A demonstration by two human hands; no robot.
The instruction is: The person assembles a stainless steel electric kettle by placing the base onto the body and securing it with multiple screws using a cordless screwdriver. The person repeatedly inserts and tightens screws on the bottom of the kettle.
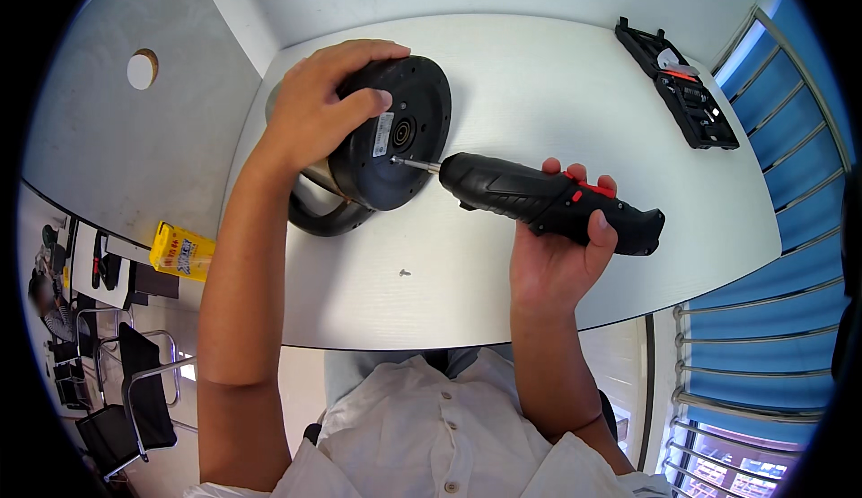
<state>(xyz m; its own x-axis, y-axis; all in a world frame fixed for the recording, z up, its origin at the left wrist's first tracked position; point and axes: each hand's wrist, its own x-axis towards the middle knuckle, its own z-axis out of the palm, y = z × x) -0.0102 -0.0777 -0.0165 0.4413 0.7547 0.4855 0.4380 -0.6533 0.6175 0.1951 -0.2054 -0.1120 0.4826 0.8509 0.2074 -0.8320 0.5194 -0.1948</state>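
An electric kettle [366, 170] lies on its side on the white table, its round black base facing right and its curved black handle [330, 220] toward me. My left hand [328, 107] is closed around the kettle's base rim, thumb against the underside. In my right hand [575, 237] is a black cordless screwdriver [512, 191] with red buttons, held roughly level. Its metal bit [417, 165] points left, and the tip meets the base just below a white label [382, 135]. On the table in front of the kettle lie small screws [405, 273].
An open black tool case [691, 103] with bits sits at the table's far right. A yellow packet [182, 251] lies by the left edge, near a grey table [117, 157] holding a white roll [142, 70]. Metal railings [795, 202] run along the right; chairs [144, 381] stand lower left.
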